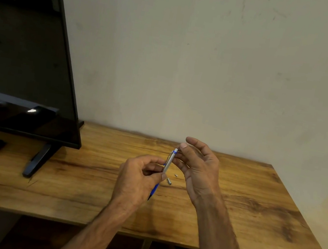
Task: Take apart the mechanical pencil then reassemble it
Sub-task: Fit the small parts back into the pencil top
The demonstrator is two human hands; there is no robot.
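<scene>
Your left hand [138, 179] grips the mechanical pencil [168, 162], which is tilted above the worktop [254, 206]. Your right hand [197, 165] is at its top end, fingers [196, 143] loose and holding nothing. A cap [169, 181] and a white bit [176, 175] lie below, so the pencil is probably still apart. The next move needs a fine pinch. There is open room to the right and a screen [28, 56] to the left.

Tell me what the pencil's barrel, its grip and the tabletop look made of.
The pencil barrel looks like metal or silver-painted plastic: satin grey sheen. The grip: blue, probably rubber or plastic, matte. The tabletop: wood or wood-look laminate, grain and knots.
</scene>
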